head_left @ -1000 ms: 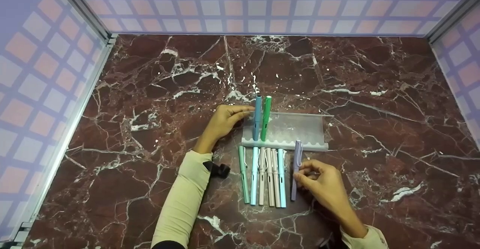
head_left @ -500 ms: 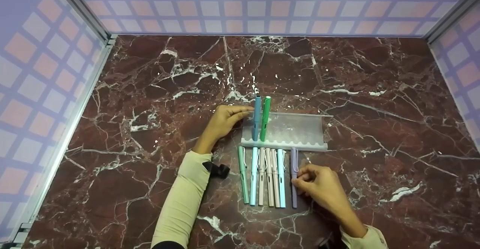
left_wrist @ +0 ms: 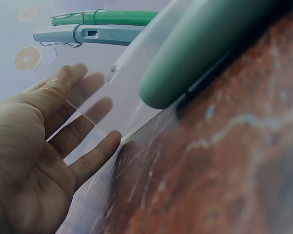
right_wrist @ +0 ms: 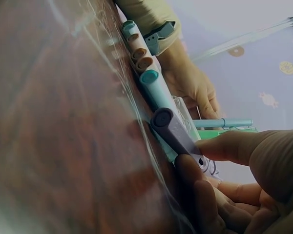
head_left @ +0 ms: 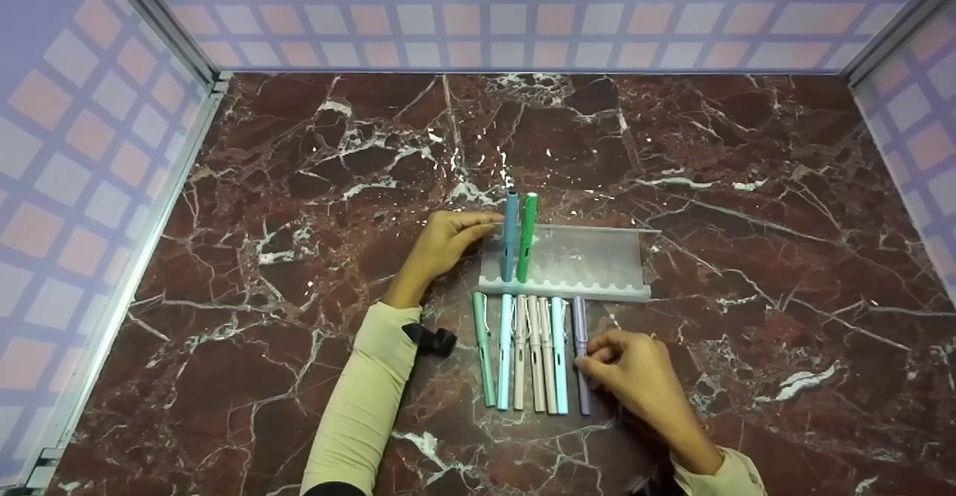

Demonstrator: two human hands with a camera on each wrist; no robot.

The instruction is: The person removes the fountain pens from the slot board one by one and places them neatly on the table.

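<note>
My left hand (head_left: 450,244) pinches the left edge of a clear pen stand (head_left: 590,257). The left wrist view puts the thumb on one side of its panel (left_wrist: 93,100) and fingers showing through from behind. A blue pen (head_left: 509,238) and a green pen (head_left: 527,231) lean side by side in the stand's leftmost notches. In my right hand (head_left: 638,369), thumb and fingers pinch a purple pen (head_left: 580,324), which lies close over the table at the right end of a row. Its end (right_wrist: 163,118) faces the right wrist camera.
In front of the stand lie several capped pens: a dark green pen (head_left: 484,350) at the left, a light blue pen (head_left: 506,354), several beige pens (head_left: 538,361) and another light blue pen (head_left: 559,358). The marbled table (head_left: 336,160) meets patterned walls (head_left: 478,25) on three sides.
My right hand has brought the purple pen down toward me and slightly left, straightening it beside the row. My left hand keeps its hold on the stand.
</note>
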